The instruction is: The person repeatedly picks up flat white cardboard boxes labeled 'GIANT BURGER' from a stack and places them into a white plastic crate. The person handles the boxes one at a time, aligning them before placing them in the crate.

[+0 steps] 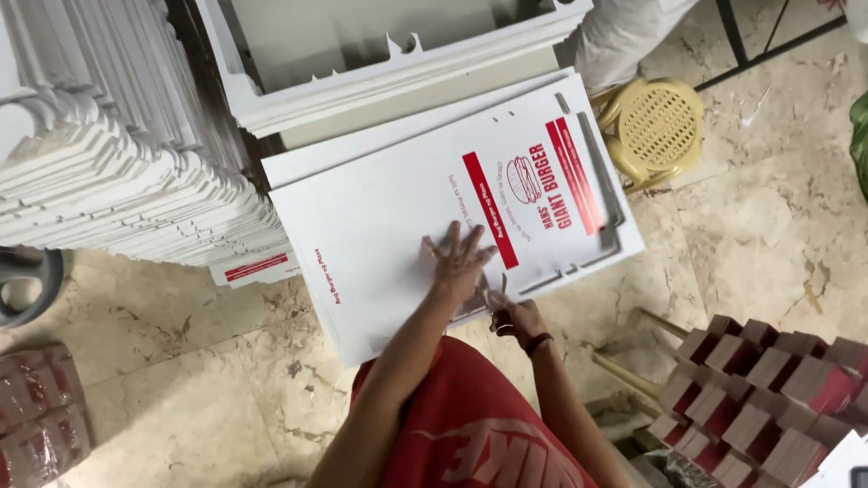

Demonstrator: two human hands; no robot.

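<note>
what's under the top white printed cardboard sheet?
More flat sheets: under the top sheet the stack edges show along the left side. The left hand lies flat on top, the right hand at its near edge. What supports the stack is covered.

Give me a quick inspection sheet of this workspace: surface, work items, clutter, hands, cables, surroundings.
Surface: marbled stone floor, scuffed, with small scraps.
Work items: stack of flat white cardboard box blanks with red print, lying under both hands.
Clutter: tall piles of white blanks at left; red wrapped bundle lower left; rows of reddish-brown folded boxes lower right.
Hands: left hand flat, fingers spread, pressing on the top blank; right hand at the blank's near edge, grip unclear.
Cables: nothing seen.
Surroundings: yellow plastic stool and a dark metal frame at upper right.
</note>
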